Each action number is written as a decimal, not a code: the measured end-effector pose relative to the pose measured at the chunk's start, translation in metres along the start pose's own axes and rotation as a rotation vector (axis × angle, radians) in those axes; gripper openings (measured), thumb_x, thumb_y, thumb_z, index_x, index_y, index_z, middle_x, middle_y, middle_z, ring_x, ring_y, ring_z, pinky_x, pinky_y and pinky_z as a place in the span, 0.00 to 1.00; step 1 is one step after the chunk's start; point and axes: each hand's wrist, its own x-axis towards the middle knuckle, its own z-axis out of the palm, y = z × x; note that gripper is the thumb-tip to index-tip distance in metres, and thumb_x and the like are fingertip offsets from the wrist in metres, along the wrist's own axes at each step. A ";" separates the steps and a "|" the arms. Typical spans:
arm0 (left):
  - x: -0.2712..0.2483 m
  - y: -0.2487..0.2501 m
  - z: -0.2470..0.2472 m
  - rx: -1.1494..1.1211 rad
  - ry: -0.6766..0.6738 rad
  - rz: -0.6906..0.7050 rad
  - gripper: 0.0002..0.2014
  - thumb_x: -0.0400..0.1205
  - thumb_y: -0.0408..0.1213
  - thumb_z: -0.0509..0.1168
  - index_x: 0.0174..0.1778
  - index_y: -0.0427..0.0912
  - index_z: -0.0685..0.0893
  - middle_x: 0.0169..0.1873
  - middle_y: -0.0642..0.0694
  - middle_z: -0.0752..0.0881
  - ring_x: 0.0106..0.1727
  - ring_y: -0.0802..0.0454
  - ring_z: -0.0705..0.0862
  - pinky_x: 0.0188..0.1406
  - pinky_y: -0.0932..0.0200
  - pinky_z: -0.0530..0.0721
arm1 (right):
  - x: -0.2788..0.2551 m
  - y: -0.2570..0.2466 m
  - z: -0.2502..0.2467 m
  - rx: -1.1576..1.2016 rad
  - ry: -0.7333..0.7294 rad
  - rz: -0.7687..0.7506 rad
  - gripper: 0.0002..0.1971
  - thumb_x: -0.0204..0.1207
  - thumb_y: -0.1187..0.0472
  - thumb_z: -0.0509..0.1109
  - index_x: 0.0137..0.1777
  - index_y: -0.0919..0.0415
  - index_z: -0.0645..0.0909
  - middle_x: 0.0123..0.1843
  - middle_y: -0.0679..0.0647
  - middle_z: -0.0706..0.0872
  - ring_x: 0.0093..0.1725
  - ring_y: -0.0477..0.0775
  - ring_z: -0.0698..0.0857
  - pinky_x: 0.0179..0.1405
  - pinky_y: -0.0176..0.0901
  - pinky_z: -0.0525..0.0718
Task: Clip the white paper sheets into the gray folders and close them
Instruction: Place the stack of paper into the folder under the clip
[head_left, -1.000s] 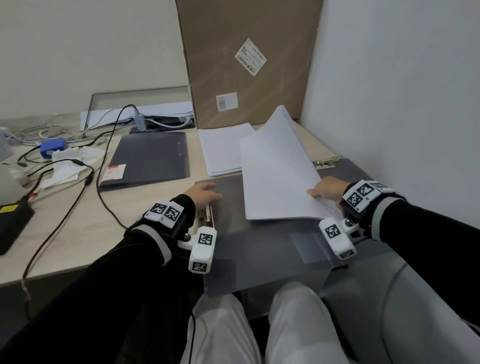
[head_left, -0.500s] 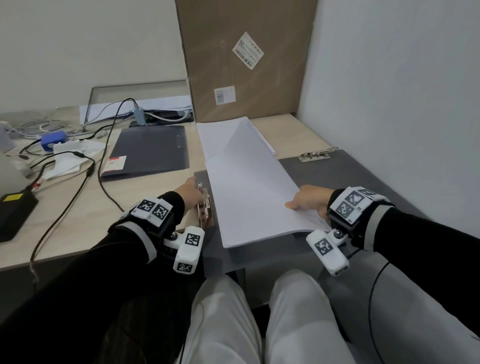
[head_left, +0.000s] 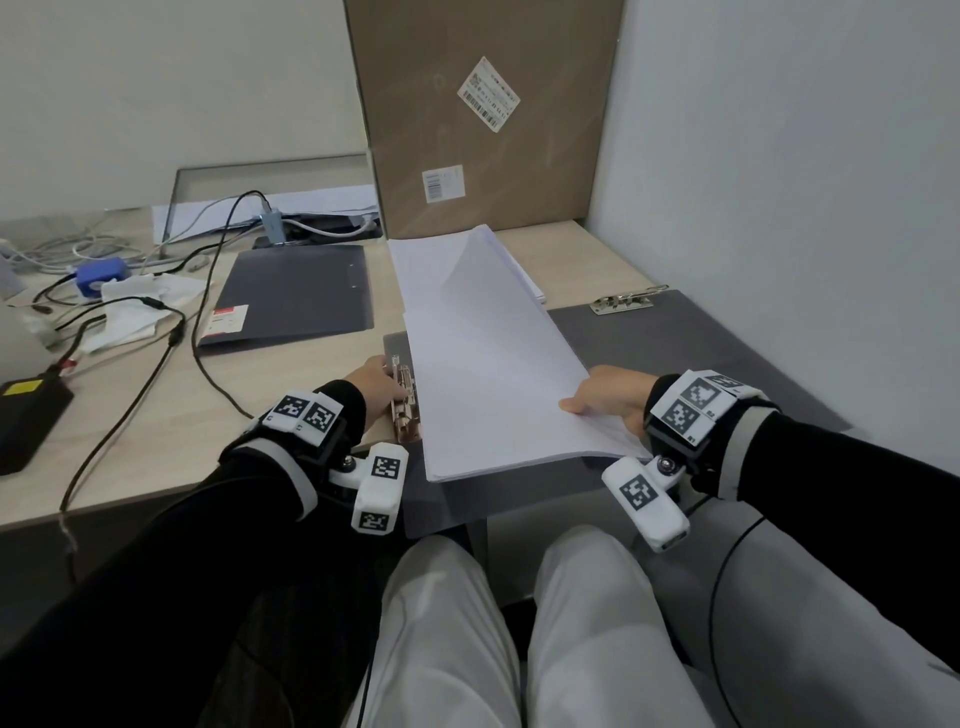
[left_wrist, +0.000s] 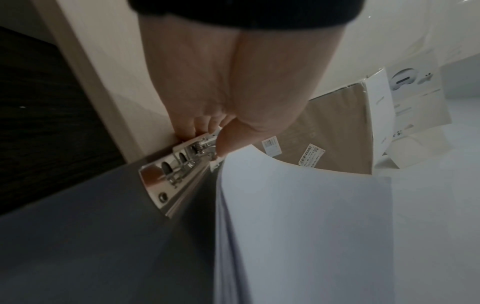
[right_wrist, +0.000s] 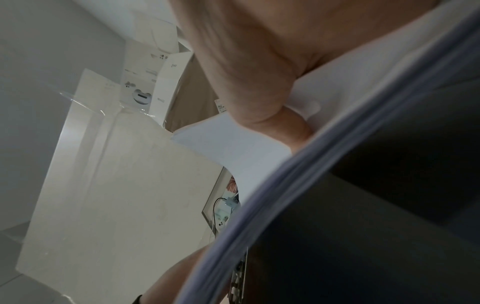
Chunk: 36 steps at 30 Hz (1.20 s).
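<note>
An open gray folder (head_left: 701, 353) lies at the desk's near edge, its metal clip (head_left: 404, 402) along the left side. My left hand (head_left: 376, 384) pinches the clip (left_wrist: 182, 162) between thumb and fingers. My right hand (head_left: 605, 397) grips the right edge of a stack of white sheets (head_left: 498, 384), thumb on top, with the stack's left edge close beside the clip. In the right wrist view the stack (right_wrist: 285, 195) bends over the dark folder. Its far corner curls up.
A closed gray folder (head_left: 296, 296) lies at centre left, a second pile of white paper (head_left: 415, 254) behind the held stack. A tall cardboard box (head_left: 483, 114) stands at the back. Cables (head_left: 171, 332), a blue object and a black adapter (head_left: 26, 415) occupy the left. A wall runs close on the right.
My right hand has brought the sheets leftward and lower, from raised over the folder's middle to nearly flat beside the clip. My left hand stayed on the clip.
</note>
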 end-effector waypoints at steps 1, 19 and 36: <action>0.000 0.000 0.000 0.021 -0.003 0.010 0.26 0.79 0.17 0.58 0.75 0.27 0.64 0.65 0.35 0.80 0.55 0.45 0.78 0.36 0.64 0.79 | 0.000 0.000 0.000 0.004 0.001 -0.001 0.21 0.80 0.62 0.65 0.68 0.75 0.75 0.71 0.70 0.77 0.52 0.55 0.73 0.51 0.39 0.69; -0.014 0.015 0.003 0.255 -0.048 -0.035 0.44 0.77 0.37 0.71 0.83 0.41 0.52 0.78 0.38 0.67 0.77 0.37 0.70 0.77 0.46 0.69 | -0.010 -0.011 0.011 -0.113 -0.014 -0.011 0.21 0.80 0.61 0.64 0.68 0.74 0.75 0.51 0.60 0.74 0.51 0.55 0.72 0.50 0.42 0.70; -0.027 0.025 0.014 0.772 -0.080 0.002 0.40 0.74 0.51 0.71 0.81 0.52 0.63 0.80 0.42 0.64 0.78 0.42 0.69 0.73 0.53 0.70 | -0.007 -0.016 0.017 -0.150 -0.002 -0.008 0.17 0.79 0.62 0.64 0.64 0.71 0.78 0.47 0.60 0.76 0.49 0.57 0.73 0.48 0.43 0.71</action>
